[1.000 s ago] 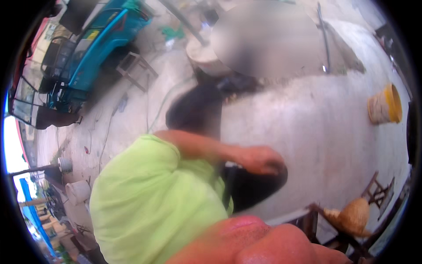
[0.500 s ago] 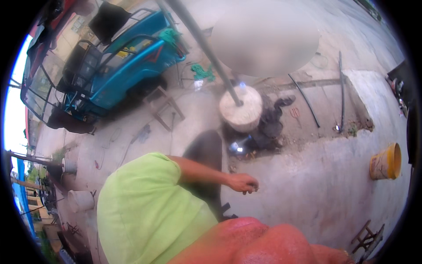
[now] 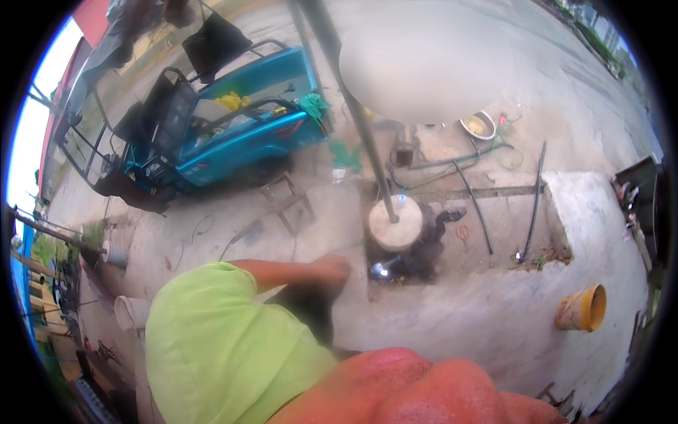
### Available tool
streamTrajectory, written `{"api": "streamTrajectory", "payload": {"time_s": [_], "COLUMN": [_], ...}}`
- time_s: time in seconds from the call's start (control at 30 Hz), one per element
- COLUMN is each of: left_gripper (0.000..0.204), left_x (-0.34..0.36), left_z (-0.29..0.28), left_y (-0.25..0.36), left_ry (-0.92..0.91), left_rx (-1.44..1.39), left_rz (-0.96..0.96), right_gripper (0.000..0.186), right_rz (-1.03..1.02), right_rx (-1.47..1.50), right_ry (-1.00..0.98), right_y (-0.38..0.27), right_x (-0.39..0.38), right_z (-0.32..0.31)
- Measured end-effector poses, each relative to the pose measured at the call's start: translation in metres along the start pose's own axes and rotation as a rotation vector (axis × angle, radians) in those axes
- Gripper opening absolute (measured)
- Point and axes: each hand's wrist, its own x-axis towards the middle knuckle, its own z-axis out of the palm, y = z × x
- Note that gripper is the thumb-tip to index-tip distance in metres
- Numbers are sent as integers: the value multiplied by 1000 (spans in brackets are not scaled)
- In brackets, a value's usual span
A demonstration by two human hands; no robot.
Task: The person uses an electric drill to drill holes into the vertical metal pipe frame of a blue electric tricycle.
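My left hand (image 3: 330, 273) is at the end of my bare arm, which reaches out of the light-green sleeve over my dark trouser leg. It is smeared by motion, so its fingers cannot be made out. It is left of a round, pale concrete base (image 3: 385, 233) with a metal pole (image 3: 373, 162) standing in it. Dark crumpled material (image 3: 434, 240) and a small shiny object (image 3: 383, 270) lie beside the base. My right hand cannot be seen; blurred bare skin fills the bottom centre, close to the camera.
A blue cargo tricycle (image 3: 240, 152) stands upper left, near a small stool frame (image 3: 288, 212). Dark pipes (image 3: 473, 208) lie in a rough trench at right, below a metal bowl (image 3: 477, 125). A yellow bucket (image 3: 581, 308) and white bucket (image 3: 131, 312) stand to either side.
My view has shifted, so the pole, tricycle and bucket sit lower in the picture. My left hand has swung left, away from where it was in front of my body.
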Motion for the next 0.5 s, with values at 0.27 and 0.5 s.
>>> {"api": "streamTrajectory", "payload": {"time_s": [0.27,0.5], "left_gripper": [29,23], "left_x": [-81,-99], "left_z": [-87,-208], "left_y": [-71,-65], "left_ry": [288,497], "left_rx": [-265,-767], "left_rz": [-92,139], "right_gripper": [34,41], "right_rz": [-536,-1066], "right_rx": [218,186], "right_ry": [-261,-642], "right_y": [-259,-633], "right_x": [-13,-163], "right_z": [64,138]}}
